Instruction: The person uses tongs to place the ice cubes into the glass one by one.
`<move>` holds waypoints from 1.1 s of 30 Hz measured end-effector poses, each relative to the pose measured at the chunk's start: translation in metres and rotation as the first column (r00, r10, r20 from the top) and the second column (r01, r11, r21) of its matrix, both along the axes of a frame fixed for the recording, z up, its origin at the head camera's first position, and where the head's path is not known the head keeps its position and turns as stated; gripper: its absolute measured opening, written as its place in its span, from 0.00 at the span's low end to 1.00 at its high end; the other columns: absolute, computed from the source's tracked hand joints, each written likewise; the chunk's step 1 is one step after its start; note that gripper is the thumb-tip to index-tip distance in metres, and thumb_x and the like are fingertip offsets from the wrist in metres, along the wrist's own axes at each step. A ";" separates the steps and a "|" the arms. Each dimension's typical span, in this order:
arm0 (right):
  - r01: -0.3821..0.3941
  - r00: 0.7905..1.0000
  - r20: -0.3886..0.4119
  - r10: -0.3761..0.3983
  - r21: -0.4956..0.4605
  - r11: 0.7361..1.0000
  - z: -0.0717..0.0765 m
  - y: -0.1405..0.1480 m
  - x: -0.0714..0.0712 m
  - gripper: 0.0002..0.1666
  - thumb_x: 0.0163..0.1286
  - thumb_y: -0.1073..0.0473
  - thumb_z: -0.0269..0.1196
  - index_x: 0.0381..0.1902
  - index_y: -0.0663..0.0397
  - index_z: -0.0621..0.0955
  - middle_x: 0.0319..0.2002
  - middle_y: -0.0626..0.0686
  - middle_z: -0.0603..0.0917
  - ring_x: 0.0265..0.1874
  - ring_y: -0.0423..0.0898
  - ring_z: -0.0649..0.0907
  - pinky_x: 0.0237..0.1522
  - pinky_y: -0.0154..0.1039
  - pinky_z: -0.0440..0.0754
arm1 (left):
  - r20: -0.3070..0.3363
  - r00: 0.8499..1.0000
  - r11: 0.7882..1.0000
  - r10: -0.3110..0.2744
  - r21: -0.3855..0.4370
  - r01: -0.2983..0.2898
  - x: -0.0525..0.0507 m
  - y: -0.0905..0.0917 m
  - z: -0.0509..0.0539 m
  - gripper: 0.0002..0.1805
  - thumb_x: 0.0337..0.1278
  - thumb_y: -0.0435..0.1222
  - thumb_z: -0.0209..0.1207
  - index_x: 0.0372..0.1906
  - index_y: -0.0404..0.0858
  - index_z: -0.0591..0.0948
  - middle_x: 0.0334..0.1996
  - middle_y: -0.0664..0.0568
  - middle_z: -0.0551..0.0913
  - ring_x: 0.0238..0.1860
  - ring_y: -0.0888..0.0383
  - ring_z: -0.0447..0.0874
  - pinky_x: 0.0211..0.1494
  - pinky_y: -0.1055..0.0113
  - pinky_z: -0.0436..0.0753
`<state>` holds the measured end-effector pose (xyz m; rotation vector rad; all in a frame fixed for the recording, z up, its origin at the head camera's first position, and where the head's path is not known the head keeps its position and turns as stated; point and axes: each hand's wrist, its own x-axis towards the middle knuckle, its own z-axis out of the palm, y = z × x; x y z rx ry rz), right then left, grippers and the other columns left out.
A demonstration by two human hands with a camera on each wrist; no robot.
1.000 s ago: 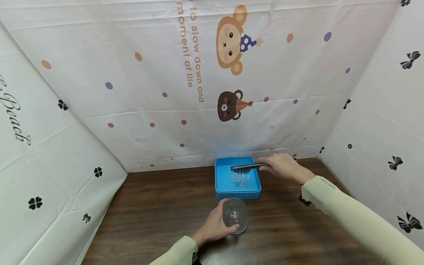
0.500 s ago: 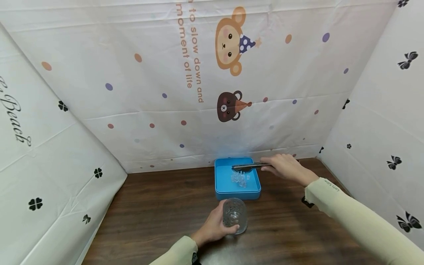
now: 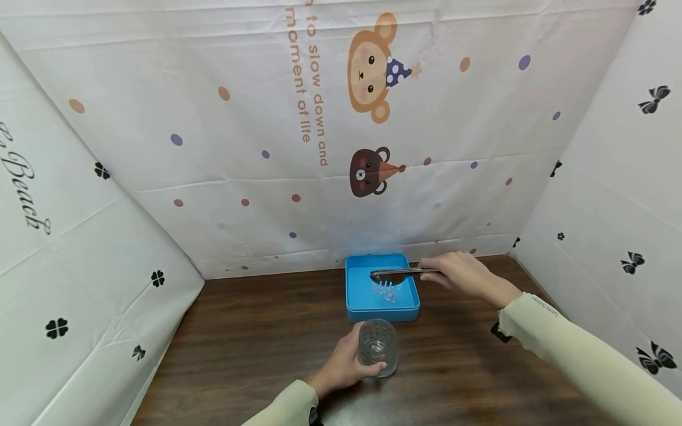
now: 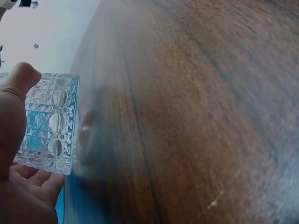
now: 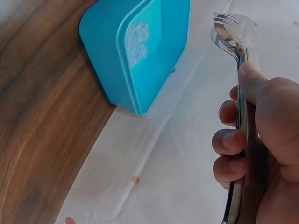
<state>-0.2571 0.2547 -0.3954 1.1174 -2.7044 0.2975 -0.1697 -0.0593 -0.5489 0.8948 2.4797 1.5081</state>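
Observation:
My left hand [image 3: 345, 360] grips a clear patterned glass [image 3: 378, 346], which stands on the table at the front; its cut-diamond surface shows in the left wrist view. In the right wrist view my right hand [image 5: 278, 126] holds metal serving tongs [image 5: 241, 93] with a fork end and a spoon end, fingers wrapped round the handle. The tong tips hover over the open blue box [image 3: 380, 316] behind the glass. Inside that box lie several small clear pieces like ice cubes [image 5: 137, 44]. No piece is visible between the tong ends.
A dark wood table [image 3: 256, 349] carries the box and glass. White printed cloth walls [image 3: 298, 171] stand close behind the box and at both sides.
My right hand has drawn slightly right and toward me, and the tongs have turned so the fork tines point at the clear pieces. The left hand and glass stay put.

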 end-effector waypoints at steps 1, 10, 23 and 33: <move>-0.007 1.000 -0.003 0.007 0.002 1.000 0.001 -0.001 0.003 0.10 0.76 0.51 0.64 0.33 0.40 0.77 0.18 0.35 0.67 0.15 0.32 0.65 0.20 0.32 0.64 | 0.003 1.000 1.000 -0.001 0.002 0.001 0.000 0.000 0.000 0.42 0.57 0.48 0.73 0.72 0.43 0.64 0.62 0.49 0.79 0.57 0.55 0.81 0.57 0.61 0.82; -0.074 0.997 -0.011 0.074 -0.006 0.997 0.001 -0.005 0.026 0.10 0.73 0.53 0.67 0.32 0.40 0.77 0.20 0.33 0.64 0.16 0.30 0.63 0.20 0.30 0.62 | 0.005 1.000 1.000 0.010 0.011 -0.010 0.001 0.002 -0.001 0.41 0.57 0.47 0.73 0.71 0.43 0.66 0.61 0.49 0.79 0.56 0.56 0.81 0.57 0.63 0.82; -0.144 0.990 0.003 0.144 -0.030 0.989 -0.006 -0.008 0.049 0.09 0.73 0.53 0.67 0.33 0.39 0.77 0.21 0.31 0.65 0.16 0.29 0.62 0.19 0.28 0.58 | -0.016 0.999 1.000 0.030 -0.002 -0.030 0.002 0.002 -0.001 0.42 0.56 0.46 0.74 0.72 0.43 0.65 0.61 0.50 0.79 0.55 0.58 0.82 0.56 0.64 0.82; -0.148 0.989 -0.003 0.148 -0.028 0.989 -0.010 -0.009 0.052 0.03 0.75 0.51 0.65 0.39 0.36 0.81 0.28 0.30 0.79 0.15 0.27 0.62 0.17 0.27 0.59 | -0.053 0.998 1.000 0.025 -0.007 -0.025 0.001 0.001 -0.001 0.42 0.56 0.47 0.74 0.71 0.41 0.66 0.59 0.47 0.80 0.53 0.59 0.82 0.55 0.64 0.83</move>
